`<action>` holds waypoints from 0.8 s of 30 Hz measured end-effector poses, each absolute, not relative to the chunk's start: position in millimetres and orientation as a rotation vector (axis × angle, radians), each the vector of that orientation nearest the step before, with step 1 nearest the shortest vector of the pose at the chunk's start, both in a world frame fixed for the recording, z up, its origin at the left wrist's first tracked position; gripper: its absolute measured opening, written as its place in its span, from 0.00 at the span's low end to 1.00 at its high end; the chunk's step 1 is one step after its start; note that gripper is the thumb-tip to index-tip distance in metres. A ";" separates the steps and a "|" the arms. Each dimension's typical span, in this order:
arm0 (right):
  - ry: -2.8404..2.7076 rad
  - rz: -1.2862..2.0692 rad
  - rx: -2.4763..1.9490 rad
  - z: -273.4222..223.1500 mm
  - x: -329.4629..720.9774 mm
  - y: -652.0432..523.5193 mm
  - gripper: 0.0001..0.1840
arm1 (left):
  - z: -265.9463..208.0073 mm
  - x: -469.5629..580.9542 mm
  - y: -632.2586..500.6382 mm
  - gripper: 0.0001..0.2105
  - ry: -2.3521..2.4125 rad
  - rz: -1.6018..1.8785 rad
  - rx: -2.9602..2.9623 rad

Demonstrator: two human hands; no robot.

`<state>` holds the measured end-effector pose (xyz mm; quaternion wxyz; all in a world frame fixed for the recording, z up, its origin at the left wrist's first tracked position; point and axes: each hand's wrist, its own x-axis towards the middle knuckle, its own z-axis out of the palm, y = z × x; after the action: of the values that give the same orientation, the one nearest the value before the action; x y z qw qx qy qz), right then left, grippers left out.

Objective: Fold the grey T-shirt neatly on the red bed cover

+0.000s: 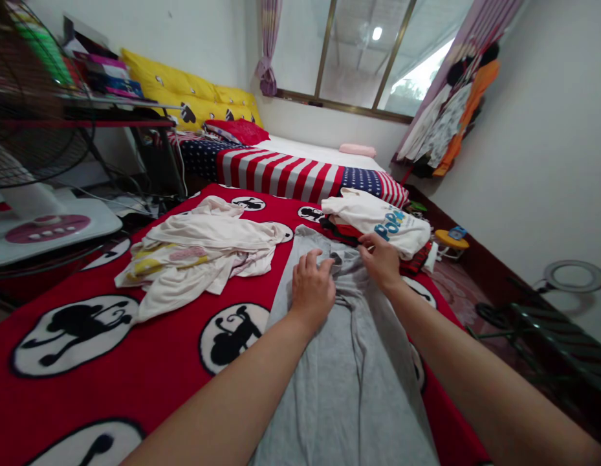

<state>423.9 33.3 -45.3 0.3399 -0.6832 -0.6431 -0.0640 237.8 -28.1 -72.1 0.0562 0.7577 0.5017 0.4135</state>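
A pair of grey trousers (349,362) lies lengthwise in front of me on a red blanket (184,349), waist end away from me. My left hand (314,285) rests on the waist area with fingers bent and apart, beside a small dark patch in the cloth. My right hand (380,259) pinches the waistband at its right corner; its fingertips are partly hidden. Just beyond the right hand, a folded white shirt (378,220) with blue lettering tops a pile of dark and red clothes. To the left, a crumpled white garment (207,239) with a yellow print is spread out.
A fan (43,213) stands at the left beside a cluttered desk (120,100). Behind is a bed with a striped, starred cover (281,171). Clothes (450,123) hang on the right wall. A yellow stool (451,239) and a ring light (574,277) stand at right.
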 end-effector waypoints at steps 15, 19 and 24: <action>-1.873 0.405 -1.513 -63.0 376.4 52.9 0.25 | -90.1 241.3 -15.7 0.24 1.443 0.957 2.315; -1.925 0.329 -1.435 -61.1 391.7 -0.5 0.17 | -92.5 239.8 -10.0 0.22 1.430 0.931 2.283; -2.169 0.158 -1.316 -63.4 423.3 -96.4 0.15 | -91.5 228.5 1.9 0.15 1.245 1.204 1.999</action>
<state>423.3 -96.4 -63.4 0.2955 -0.4945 -0.8153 0.0593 228.5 1.9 -91.5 0.2457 0.7325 0.4564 0.4412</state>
